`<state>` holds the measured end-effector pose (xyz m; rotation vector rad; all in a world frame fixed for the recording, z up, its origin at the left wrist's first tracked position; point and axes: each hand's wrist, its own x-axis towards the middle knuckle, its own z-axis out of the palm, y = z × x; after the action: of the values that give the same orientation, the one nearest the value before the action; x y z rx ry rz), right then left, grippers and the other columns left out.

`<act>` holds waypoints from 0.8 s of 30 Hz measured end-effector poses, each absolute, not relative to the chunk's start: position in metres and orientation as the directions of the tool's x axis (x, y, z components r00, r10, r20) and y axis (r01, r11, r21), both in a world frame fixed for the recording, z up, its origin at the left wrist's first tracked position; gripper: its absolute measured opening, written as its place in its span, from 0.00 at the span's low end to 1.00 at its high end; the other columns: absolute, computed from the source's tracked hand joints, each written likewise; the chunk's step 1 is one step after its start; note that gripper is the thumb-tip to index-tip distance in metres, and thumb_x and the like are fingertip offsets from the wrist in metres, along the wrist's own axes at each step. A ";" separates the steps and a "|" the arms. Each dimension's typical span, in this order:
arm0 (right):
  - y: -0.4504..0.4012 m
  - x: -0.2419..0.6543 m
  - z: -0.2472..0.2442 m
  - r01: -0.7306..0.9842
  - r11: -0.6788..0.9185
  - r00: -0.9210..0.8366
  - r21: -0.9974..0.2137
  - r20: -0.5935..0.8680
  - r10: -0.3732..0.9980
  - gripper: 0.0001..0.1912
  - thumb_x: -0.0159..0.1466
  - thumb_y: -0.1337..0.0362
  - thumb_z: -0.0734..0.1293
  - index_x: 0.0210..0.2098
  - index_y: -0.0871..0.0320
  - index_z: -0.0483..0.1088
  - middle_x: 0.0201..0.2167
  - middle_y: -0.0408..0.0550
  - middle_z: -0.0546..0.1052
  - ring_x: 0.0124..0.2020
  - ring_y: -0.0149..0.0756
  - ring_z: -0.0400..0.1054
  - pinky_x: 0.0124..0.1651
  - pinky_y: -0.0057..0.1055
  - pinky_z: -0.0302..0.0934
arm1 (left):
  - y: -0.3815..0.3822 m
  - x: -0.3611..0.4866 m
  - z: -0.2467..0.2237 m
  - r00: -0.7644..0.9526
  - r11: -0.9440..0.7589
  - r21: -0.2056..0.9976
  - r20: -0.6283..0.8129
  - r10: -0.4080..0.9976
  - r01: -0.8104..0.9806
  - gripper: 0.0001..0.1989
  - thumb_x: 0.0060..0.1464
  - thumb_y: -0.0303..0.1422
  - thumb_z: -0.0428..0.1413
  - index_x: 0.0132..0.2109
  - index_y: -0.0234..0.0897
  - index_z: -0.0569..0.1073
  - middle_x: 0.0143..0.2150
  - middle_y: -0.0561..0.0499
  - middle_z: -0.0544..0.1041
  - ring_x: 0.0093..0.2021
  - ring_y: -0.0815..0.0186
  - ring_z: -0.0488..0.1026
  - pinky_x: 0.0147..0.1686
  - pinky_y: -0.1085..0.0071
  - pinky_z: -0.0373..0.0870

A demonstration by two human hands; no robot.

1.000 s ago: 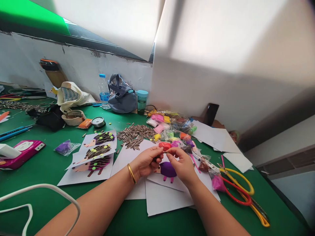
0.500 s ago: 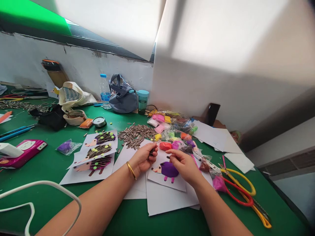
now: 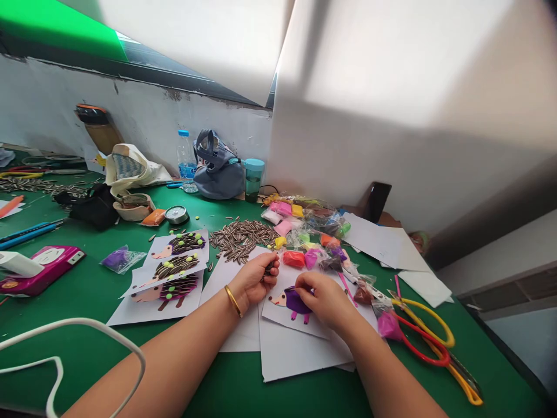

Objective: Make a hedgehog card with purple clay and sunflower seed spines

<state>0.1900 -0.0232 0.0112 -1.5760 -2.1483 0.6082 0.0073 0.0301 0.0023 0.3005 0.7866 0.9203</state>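
My left hand point(image 3: 260, 280) is curled around a few striped sunflower seeds point(image 3: 268, 270), mostly hidden by the fingers. My right hand point(image 3: 324, 299) is pinched over a clay hedgehog point(image 3: 292, 301) with a purple body, a pale face and pink feet. A sunflower seed seems to be in the pinch, but the fingers cover it. The hedgehog lies on a white card point(image 3: 278, 319) on top of larger paper sheets point(image 3: 300, 354). Beyond my left hand spreads a pile of sunflower seeds point(image 3: 243, 235).
Finished-looking hedgehog cards point(image 3: 174, 273) with seed spines and green dots overlap at left. Bagged coloured clay point(image 3: 293, 258) lies behind my right hand. Scissors point(image 3: 429, 342) with red and yellow handles rest at right. A white cable point(image 3: 73, 322) loops across the near left.
My right hand has moved down onto the purple hedgehog's back, its fingers now drawn closer together. A dark sliver showed by its fingertips before. My left hand stays in place.
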 end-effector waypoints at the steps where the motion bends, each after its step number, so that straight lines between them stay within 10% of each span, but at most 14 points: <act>1: -0.023 0.190 0.010 0.782 0.281 -0.291 -0.556 0.074 0.954 0.07 0.60 0.68 0.62 0.30 0.54 0.72 0.30 0.41 0.77 0.31 0.32 0.67 0.32 0.27 0.56 | 0.030 0.007 0.002 0.359 0.590 0.546 -0.476 0.803 -0.595 0.05 0.59 0.27 0.53 0.33 0.33 0.66 0.27 0.54 0.66 0.18 0.80 0.60 0.11 0.87 0.47; 24: -0.022 0.184 0.002 0.822 0.359 -0.329 -0.441 0.145 0.933 0.05 0.61 0.70 0.65 0.30 0.56 0.72 0.33 0.45 0.73 0.37 0.35 0.66 0.38 0.29 0.56 | 0.030 0.008 0.000 0.354 0.583 0.567 -0.469 0.809 -0.581 0.05 0.59 0.27 0.52 0.33 0.33 0.66 0.27 0.54 0.66 0.18 0.80 0.60 0.11 0.87 0.47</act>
<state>0.1841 -0.0222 0.0021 -1.5373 -2.2547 0.4095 0.0078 0.0304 0.0001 0.3275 0.7944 0.9192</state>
